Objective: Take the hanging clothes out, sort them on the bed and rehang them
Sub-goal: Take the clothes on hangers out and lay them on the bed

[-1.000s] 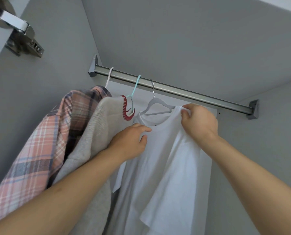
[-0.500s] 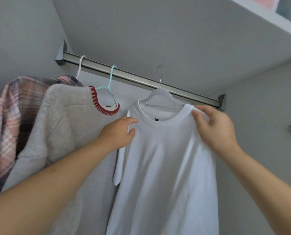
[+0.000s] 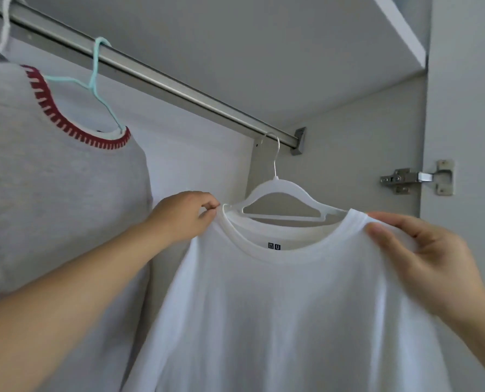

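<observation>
A white T-shirt (image 3: 286, 306) hangs on a white hanger (image 3: 278, 193) whose metal hook sits at the right end of the steel closet rail (image 3: 162, 80). My left hand (image 3: 184, 216) pinches the shirt's left shoulder next to the collar. My right hand (image 3: 427, 256) grips the right shoulder, thumb in front of the fabric. To the left, a grey sweater with a red-striped collar (image 3: 60, 188) hangs on a pale blue hanger (image 3: 97, 80).
A white hanger hook (image 3: 5, 24) hangs on the rail at the far left. The wardrobe's right side panel (image 3: 348, 154) stands close behind the white hanger. A metal door hinge (image 3: 416, 178) is at the right, with a shelf edge (image 3: 399, 26) above.
The white T-shirt and its hanger have slid right along the rail to its right end. Both hands stayed on the shoulders. The view has turned right, and the plaid shirt is out of sight.
</observation>
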